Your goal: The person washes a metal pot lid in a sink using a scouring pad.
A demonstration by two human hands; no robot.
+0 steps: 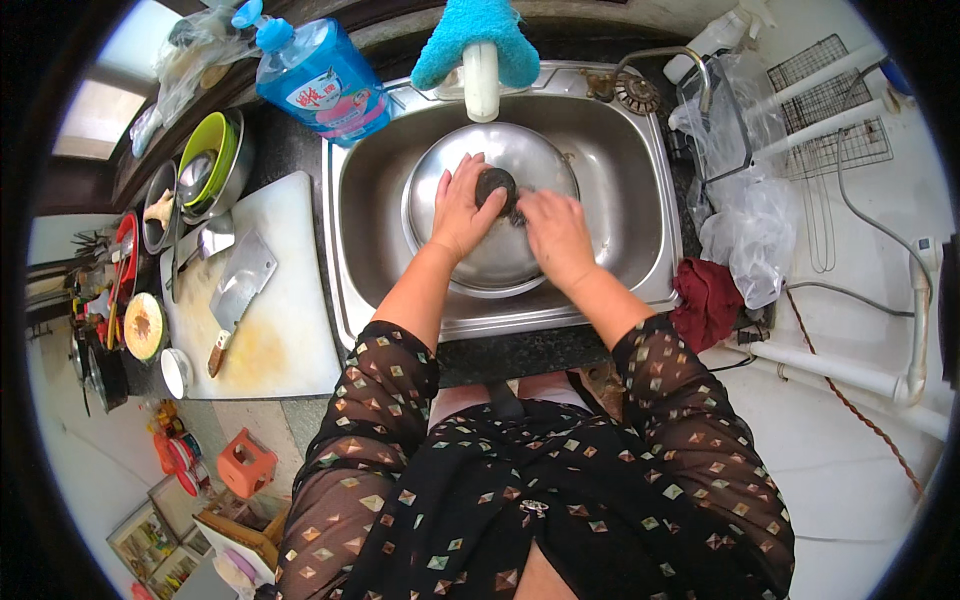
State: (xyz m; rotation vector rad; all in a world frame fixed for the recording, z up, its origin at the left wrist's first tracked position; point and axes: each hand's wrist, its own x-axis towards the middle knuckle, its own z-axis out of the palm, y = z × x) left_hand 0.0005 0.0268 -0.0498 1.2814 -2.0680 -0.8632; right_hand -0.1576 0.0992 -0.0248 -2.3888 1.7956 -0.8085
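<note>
A round stainless steel pot lid (491, 259) lies in the metal sink basin (626, 195), its black knob (495, 187) facing up. My left hand (465, 206) grips the knob from the left, thumb across its lower edge and fingers along its far side. Just right of the knob is my right hand (553, 229), its fingers bent over a small dark wiry scrubber (517, 217), most of which is hidden beneath them. Above the lid hangs a white spout (480, 82) with a blue cloth (450, 52) draped over its base.
Left of the sink, a cleaver (244, 277) lies on a white cutting board (300, 300). A blue dish soap bottle (322, 82) stands at the back left, near stacked bowls (214, 161). Rightward are a dark red cloth (705, 304), plastic bags (750, 232) and a bent metal tap (667, 52).
</note>
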